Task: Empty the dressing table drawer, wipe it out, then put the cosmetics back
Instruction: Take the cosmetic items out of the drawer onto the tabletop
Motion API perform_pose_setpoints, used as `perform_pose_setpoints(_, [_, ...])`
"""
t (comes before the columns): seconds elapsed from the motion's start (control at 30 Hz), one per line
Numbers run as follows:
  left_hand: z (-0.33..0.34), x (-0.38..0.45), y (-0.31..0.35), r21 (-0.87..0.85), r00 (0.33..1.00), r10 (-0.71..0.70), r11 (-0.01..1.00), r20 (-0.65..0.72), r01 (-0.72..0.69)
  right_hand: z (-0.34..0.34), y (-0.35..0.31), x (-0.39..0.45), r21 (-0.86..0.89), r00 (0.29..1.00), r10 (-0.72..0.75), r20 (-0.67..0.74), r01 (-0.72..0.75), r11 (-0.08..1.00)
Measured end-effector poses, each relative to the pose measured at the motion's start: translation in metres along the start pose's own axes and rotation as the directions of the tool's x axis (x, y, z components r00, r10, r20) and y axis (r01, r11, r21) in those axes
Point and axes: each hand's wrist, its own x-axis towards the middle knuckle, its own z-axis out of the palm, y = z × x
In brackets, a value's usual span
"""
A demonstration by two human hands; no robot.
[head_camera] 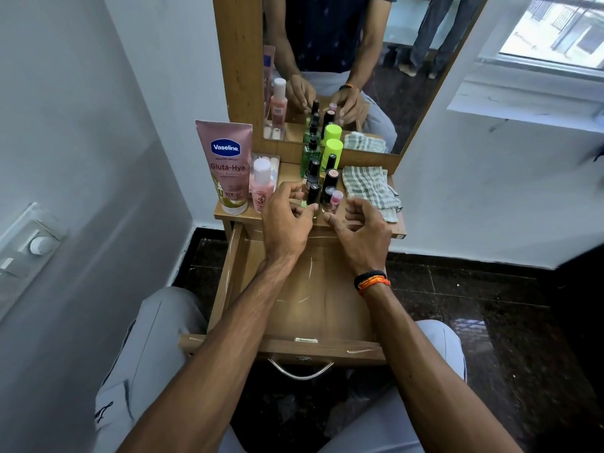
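White walls and a mirror frame a small wooden table point(397, 228) with its drawer point(228, 273) pulled out bare beneath. Cosmetics stand crowded on top — small dark nail-polish bottles point(313, 191), likely glass, light, slick and easily toppled; best pinched at the cap. Left hand point(284, 220) curls its fingertips at one bottle's base; whether it grips, I cannot tell. Right hand point(362, 233) is loosely curled, holding nothing. A checked cloth point(369, 188) lies beside.
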Motion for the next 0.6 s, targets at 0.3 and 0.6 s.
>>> perform_pose_setpoints(0.3, [-0.006,-0.043,-0.016,0.082,0.999,-0.029,0.996,0.032,0.027,-0.018,0.014,0.025,-0.316,0.997,0.04,-0.061,-0.057,0.947])
perform_pose_setpoints(0.6, [-0.005,-0.053,-0.017,0.135,0.99,-0.102,0.987,0.1,0.088,-0.014,0.021,0.049,-0.533,0.987,0.07,0.147,0.019,0.846])
